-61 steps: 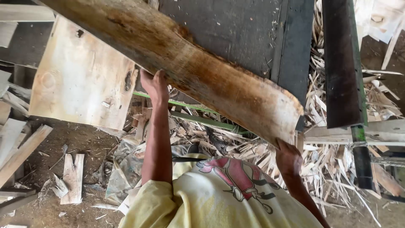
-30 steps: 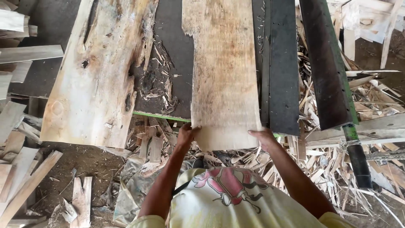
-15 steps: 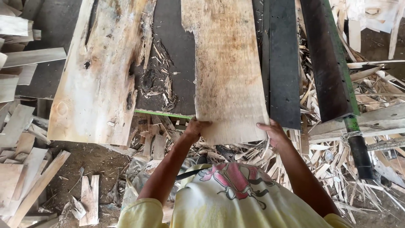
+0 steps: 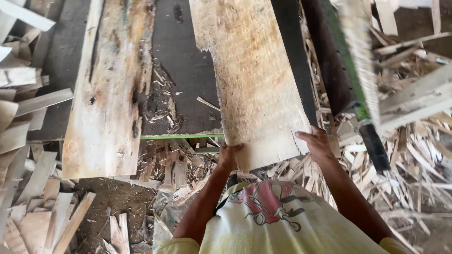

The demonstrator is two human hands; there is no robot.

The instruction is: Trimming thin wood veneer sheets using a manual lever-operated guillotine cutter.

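While both hands hold the near end of one board, this is how things stand.

Step in hand: the person seems to be sliding the wide, pale, rough-sawn wooden plank (image 4: 252,80) along the dark flat table top (image 4: 183,70). This is a guess from how the hands sit at its end.

Left hand: the left hand (image 4: 229,155) grips the near left corner of the plank. Its fingers (image 4: 234,148) curl over the edge, closed on the wood.

Right hand: the right hand (image 4: 316,142) grips the near right corner. Its fingers (image 4: 303,136) lie on top of the plank and bend around the edge.

Where the plank is: it lies flat on the dark table and tilts a little to the left as it goes away from the person. Its near end sticks out past the green table edge (image 4: 181,136).

Plank and fingers: the wood is touching both sets of fingers, and it sits between the two hands.

Next move calls for: a firm, even push from both hands, so the plank stays straight.

Nearby: a second, darker, bark-edged wooden slab (image 4: 108,94) lies to the left, apart from the plank. Heaps of pale wood scraps (image 4: 414,155) cover the ground.
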